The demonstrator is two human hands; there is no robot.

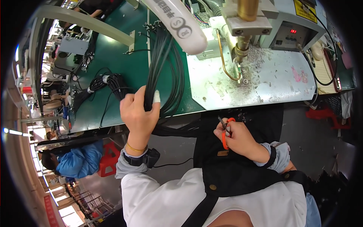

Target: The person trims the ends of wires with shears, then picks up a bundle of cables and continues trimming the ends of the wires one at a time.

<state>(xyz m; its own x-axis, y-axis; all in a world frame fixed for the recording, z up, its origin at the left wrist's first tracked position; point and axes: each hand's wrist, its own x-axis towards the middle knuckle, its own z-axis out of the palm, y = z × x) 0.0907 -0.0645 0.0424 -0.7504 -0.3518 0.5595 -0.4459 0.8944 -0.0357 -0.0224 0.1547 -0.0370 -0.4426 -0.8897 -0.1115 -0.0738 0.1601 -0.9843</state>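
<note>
Dark lettering [180, 28] is marking the white tube [196, 42]; red digits [293, 31] are glowing on the grey box [280, 34]; its yellow label [305, 11] is bearing print.

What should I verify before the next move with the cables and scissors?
1. Left hand has a grip on the long black cables: ok, fingers wrapped around the bundle.
2. Right hand holds the orange scissors: ok, by the handles.
3. Scissors apart from the held cables: ok, they are off to the right, in front of the black apron.
4. Scissors closed: cannot tell, the fingers hide too much.
5. Tied cable bundle not touching the left hand: cannot tell, it lies very close.
6. Metal plate clean: not ok, scraps are scattered over it.
</note>
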